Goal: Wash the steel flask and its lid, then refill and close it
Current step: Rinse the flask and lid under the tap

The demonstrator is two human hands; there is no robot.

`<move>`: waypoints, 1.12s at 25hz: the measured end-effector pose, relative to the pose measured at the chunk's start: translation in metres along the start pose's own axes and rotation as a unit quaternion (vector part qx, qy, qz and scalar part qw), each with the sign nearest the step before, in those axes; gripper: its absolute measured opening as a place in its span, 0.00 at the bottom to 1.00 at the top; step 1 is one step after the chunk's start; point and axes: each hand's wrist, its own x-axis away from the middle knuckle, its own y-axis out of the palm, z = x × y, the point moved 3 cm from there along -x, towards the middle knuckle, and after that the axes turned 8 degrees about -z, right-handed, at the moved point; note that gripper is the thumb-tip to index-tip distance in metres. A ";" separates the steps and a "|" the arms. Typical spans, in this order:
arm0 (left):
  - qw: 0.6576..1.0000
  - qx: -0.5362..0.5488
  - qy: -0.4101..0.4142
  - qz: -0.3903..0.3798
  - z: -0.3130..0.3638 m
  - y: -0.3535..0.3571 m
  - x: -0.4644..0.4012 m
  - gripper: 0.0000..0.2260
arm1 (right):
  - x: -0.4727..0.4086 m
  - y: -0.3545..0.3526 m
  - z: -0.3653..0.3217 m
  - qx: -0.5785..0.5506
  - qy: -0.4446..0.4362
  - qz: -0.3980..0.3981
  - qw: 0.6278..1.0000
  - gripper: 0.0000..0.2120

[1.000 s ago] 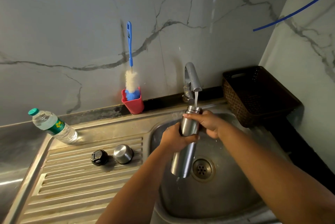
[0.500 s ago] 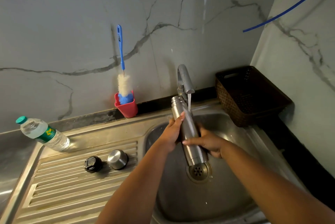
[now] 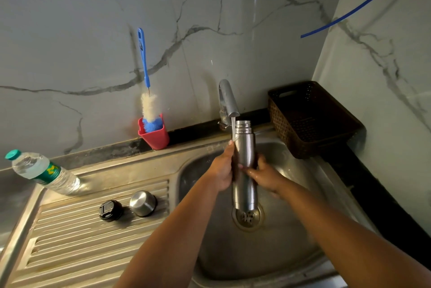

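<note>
Both hands clasp the steel flask (image 3: 244, 166) over the sink (image 3: 205, 262), left hand (image 3: 221, 171) and right hand (image 3: 264, 174) gripping its middle; it has swung upright since a moment ago, mouth beside the tap (image 3: 228, 99) stream, so rinsing continues; steel cap (image 3: 142, 203) and black stopper (image 3: 110, 210) wait unwashed on the drainboard; bottle brush (image 3: 147, 92) stands at the back edge.
</note>
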 end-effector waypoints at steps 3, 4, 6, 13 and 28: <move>0.998 -0.068 -0.012 -0.008 -0.013 -0.024 0.017 0.18 | -0.011 0.001 -0.006 -0.137 0.046 -0.007 0.989 0.29; 0.999 -0.050 -0.014 0.001 -0.021 -0.034 0.023 0.20 | -0.015 0.001 -0.005 -0.181 0.073 -0.006 0.981 0.27; 1.000 0.014 0.021 -0.010 -0.031 -0.048 0.033 0.25 | -0.020 0.005 0.000 -0.304 0.139 -0.026 0.942 0.27; 0.978 -0.167 0.119 -0.032 0.005 -0.011 0.023 0.21 | -0.029 0.028 0.009 -0.618 0.190 0.020 0.763 0.23; 0.946 -0.302 0.118 -0.025 0.012 -0.027 -0.004 0.36 | -0.043 0.017 0.010 -0.629 0.122 0.024 0.768 0.21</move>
